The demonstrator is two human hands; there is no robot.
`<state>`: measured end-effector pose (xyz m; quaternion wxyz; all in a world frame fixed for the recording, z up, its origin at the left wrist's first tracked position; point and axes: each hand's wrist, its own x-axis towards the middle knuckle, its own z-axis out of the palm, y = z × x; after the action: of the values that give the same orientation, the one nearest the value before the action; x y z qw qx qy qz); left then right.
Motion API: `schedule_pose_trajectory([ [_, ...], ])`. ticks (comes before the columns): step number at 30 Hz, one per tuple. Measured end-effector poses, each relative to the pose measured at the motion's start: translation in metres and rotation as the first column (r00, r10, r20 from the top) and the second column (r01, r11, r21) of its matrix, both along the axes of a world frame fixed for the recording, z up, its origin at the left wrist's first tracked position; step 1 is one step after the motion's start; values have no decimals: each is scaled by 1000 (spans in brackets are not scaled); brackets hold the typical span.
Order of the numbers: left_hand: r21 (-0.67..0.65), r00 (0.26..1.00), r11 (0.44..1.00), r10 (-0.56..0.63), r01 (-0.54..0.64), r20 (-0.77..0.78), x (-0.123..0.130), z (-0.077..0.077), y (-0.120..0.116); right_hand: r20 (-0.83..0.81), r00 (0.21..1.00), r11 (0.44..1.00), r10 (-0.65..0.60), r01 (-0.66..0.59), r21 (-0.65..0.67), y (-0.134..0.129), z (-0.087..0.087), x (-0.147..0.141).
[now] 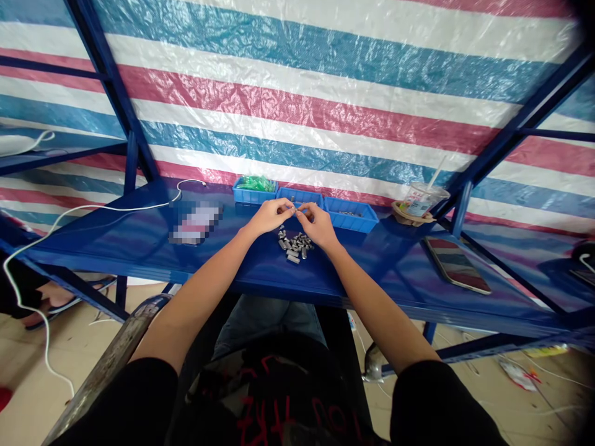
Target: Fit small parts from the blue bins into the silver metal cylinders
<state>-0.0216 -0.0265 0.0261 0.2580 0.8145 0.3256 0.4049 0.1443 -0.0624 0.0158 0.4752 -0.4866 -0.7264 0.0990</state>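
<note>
Hands: the left hand (272, 215) and right hand (319, 225) meet above the blue tabletop (395, 260), thumbs and forefingers narrowed to a pinch. A small piece (295, 210) is held between the two sets of fingertips — too small to identify.

Stock: loose metal pieces (292, 253), grey and shiny, lie in a scattered heap on the tabletop just below the hands, nearer the wearer.

Containers: three blue bins stand in a row behind. The left bin (255, 197) contains green material; the middle bin (312, 199) is partly hidden by the hands; the right bin (352, 222) contains small parts.

Also noted: a blurred-out flat object (196, 224) and a white cable (111, 209) at left; a cup (419, 201) with a straw, and a phone (458, 266) lying flat, at right.
</note>
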Motion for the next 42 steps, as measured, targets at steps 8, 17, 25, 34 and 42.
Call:
schedule_pose_trajectory([
  [8,-45,998,999,-33,31,-53,3,-1,-3,117,993,997,-15,6,80,-2,0,-1],
  [17,32,998,997,-68,68,-3,4,-1,-5,55,997,998,-55,55,-5,-2,2,-1],
  [25,8,1000,1000,6,-6,-24,4,1,-5,32,999,1000,-6,6,24,-2,0,-1],
  [34,-8,999,1000,1,-1,-32,4,0,-5,60,996,995,-65,60,83,-2,1,-2],
  [42,90,998,994,-59,61,-24,6,-1,-5,32,996,996,-84,83,43,-1,1,-3],
])
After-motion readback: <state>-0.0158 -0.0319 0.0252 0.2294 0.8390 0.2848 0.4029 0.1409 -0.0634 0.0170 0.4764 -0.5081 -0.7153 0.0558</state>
